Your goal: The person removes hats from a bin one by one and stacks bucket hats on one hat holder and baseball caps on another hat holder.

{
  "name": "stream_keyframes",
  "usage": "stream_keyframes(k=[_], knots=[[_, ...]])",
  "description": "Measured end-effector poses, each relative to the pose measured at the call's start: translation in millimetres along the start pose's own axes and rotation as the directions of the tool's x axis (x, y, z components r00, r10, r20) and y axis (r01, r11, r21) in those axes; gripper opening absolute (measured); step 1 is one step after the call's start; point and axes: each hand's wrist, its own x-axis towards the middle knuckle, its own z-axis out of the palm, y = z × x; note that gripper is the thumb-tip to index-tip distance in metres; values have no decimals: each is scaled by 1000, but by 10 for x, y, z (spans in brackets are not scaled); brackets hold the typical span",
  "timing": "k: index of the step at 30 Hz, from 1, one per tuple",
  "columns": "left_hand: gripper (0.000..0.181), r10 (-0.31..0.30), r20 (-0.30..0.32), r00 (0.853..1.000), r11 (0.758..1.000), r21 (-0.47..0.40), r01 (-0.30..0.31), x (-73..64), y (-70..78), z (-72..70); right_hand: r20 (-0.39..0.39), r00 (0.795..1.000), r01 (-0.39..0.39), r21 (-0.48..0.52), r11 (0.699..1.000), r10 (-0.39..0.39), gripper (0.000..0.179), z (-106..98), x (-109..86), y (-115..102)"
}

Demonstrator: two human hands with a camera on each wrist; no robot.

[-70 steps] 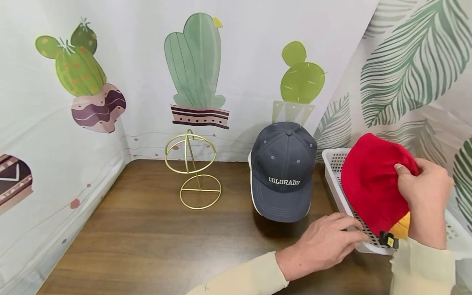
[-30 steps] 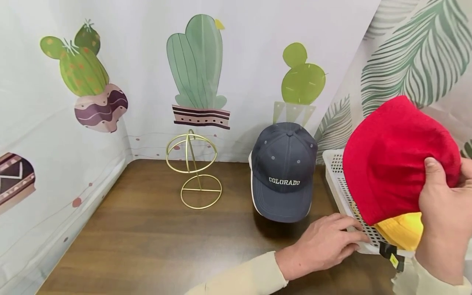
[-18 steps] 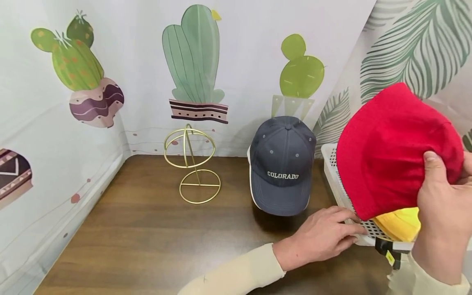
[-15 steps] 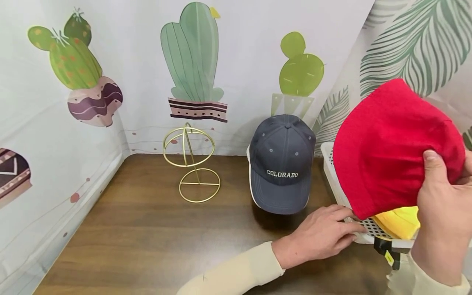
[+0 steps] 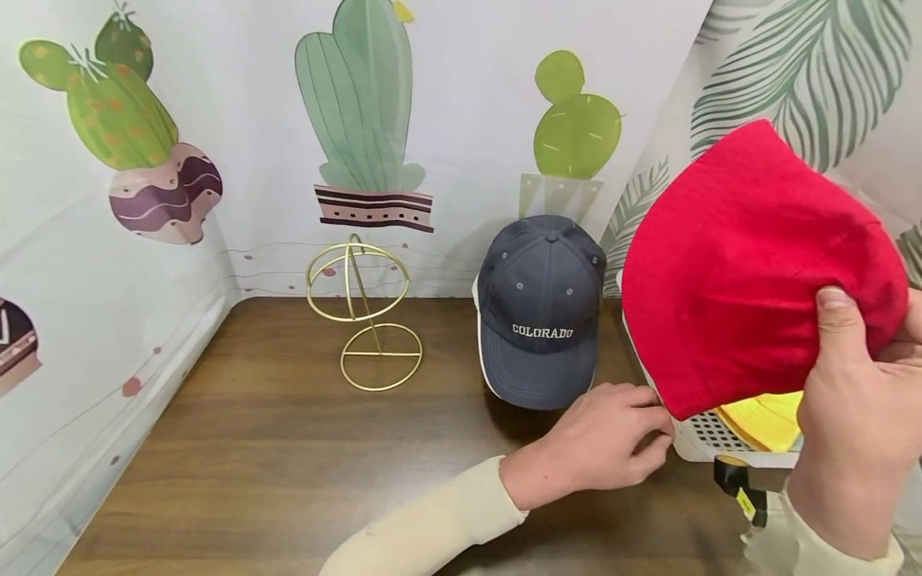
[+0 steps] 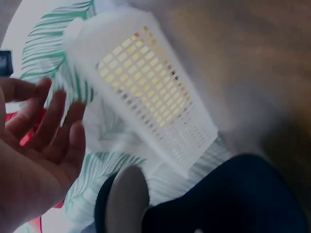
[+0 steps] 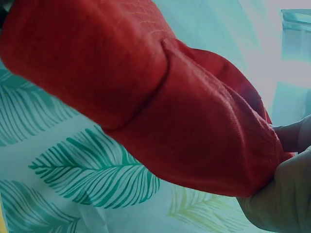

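Observation:
A red bucket hat (image 5: pixel 735 280) is up in the air over the white basket (image 5: pixel 756 459), in the head view's right part. My right hand (image 5: pixel 860 408) pinches its crown, thumb on the near side. The brim points left and down. Beside the brim's lower tip lies my left hand (image 5: pixel 601 436), fingers loosely bent; the left wrist view has these fingers (image 6: pixel 56 121) relaxed with red cloth behind them. In the right wrist view the red hat (image 7: pixel 194 126) fills the middle. Inside the basket rests a yellow hat (image 5: pixel 767 420), partly hidden by the red one.
A dark blue cap (image 5: pixel 540 312) lettered COLORADO sits raised on the table (image 5: pixel 288 464), left of the basket. Farther left stands a gold wire hat stand (image 5: pixel 380 353). A printed curtain (image 5: pixel 468 120) closes off the back and sides.
My right hand has lifted the red hat up out of the basket, then moved it slightly left. My left hand has left the basket's edge. The head view has shifted a little.

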Motion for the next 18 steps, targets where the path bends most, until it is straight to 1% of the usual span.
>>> stream_keyframes(k=[1,2,3,4,5,6,7,8,9,10,11,12,14,15,16,17,18], knots=[[12,-6,16,1000,1000,-20,6,-14,-8,-50,-3,1000,5,38,999,-5,33,0,-4,-2],[11,-12,30,999,999,-42,13,-30,-19,-99,-2,1000,8,106,994,-8,33,2,-6,-2],[9,-20,39,999,997,-69,23,-49,-33,-147,-7,1000,9,147,989,-8,33,1,-12,-4],[8,-27,43,999,995,-96,31,-70,-48,-192,-7,1000,5,221,975,-3,33,3,-16,-5],[7,-35,44,998,992,-121,40,-93,-65,-238,-6,1000,9,255,967,-7,34,4,-22,-7],[9,-43,41,998,987,-152,49,-118,-84,-286,-4,1000,5,315,949,-4,34,6,-26,-7],[12,-50,31,998,982,-183,54,-139,-107,-331,-1,1000,9,362,932,-9,34,8,-32,-7],[16,-56,18,998,975,-213,58,-164,-132,-375,3,1000,9,419,908,-11,34,12,-36,-5],[20,-61,-1,998,965,-254,59,-186,-158,-418,3,1000,9,450,893,-11,34,16,-41,-8],[24,-64,-26,998,956,-290,54,-207,-183,-463,6,1000,7,502,865,-11,34,21,-45,-9],[27,-68,-55,996,946,-322,46,-227,-209,-506,8,1000,5,519,855,-11,35,21,-53,-13],[30,-73,-88,993,935,-352,38,-249,-233,-551,12,1000,0,545,838,-8,35,23,-62,-16],[35,-85,-167,982,919,-394,12,-285,-280,-641,16,1000,-4,567,824,-6,35,26,-79,-29],[36,-91,-214,973,909,-416,-6,-300,-300,-687,18,1000,-9,572,820,-1,35,29,-87,-37],[38,-103,-263,959,902,-430,-21,-315,-318,-731,24,1000,-13,578,816,-1,36,32,-95,-44],[39,-121,-311,943,893,-450,-34,-328,-333,-772,31,1000,-19,583,812,1,36,37,-101,-53],[39,-145,-360,922,882,-469,-45,-338,-346,-813,37,999,-24,593,805,3,37,44,-105,-61]])
